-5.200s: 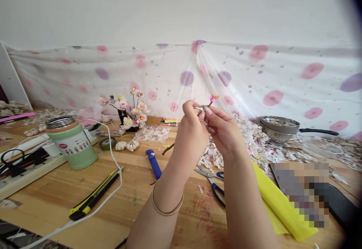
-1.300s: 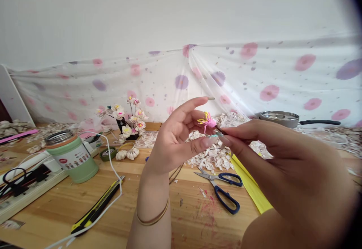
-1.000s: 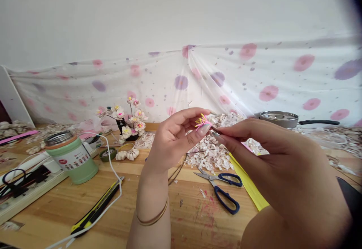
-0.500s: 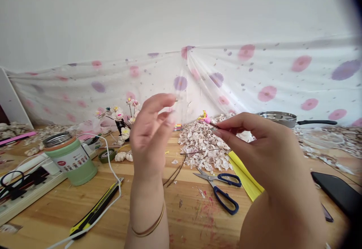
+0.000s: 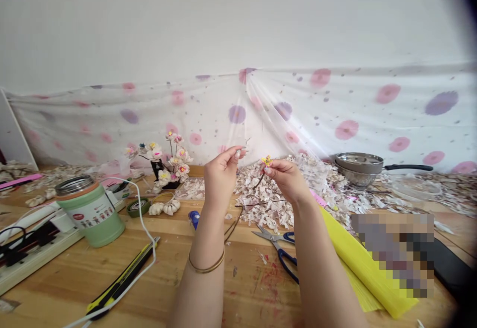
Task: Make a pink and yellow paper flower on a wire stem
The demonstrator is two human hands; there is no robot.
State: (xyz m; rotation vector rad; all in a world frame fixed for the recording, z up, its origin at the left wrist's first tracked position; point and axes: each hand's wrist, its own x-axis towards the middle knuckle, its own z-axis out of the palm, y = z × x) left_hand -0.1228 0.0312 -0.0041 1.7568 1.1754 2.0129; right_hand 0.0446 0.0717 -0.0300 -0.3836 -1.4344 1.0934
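My right hand [image 5: 286, 179] pinches a small handmade flower [image 5: 266, 160] with yellow and pink parts. A thin dark stem [image 5: 258, 181] slants down from it. To its left, my left hand [image 5: 222, 171] is raised with thumb and fingertips pressed together; whatever lies between them is too small to make out. Both hands are above a heap of pale dried petal-like flakes [image 5: 270, 213], a short gap apart. Beneath my right forearm lie blue-handled scissors [image 5: 278, 241], partly covered by the arm, and a sheet of yellow crepe paper [image 5: 372, 273].
White blossom branches [image 5: 175, 161] stand in a dark pot at the back. On the left are a green jar [image 5: 99, 218], tape roll [image 5: 138, 207], garlic bulbs [image 5: 164, 207], utility knife [image 5: 122, 276] and power strip [image 5: 33, 263]. Metal bowls [image 5: 358, 169] and a black phone [image 5: 443, 263] lie right.
Both hands have moved farther away from me. My left fingers have closed from a loose curl into a pinch. The flower has turned, its stem now slanting down to the left.
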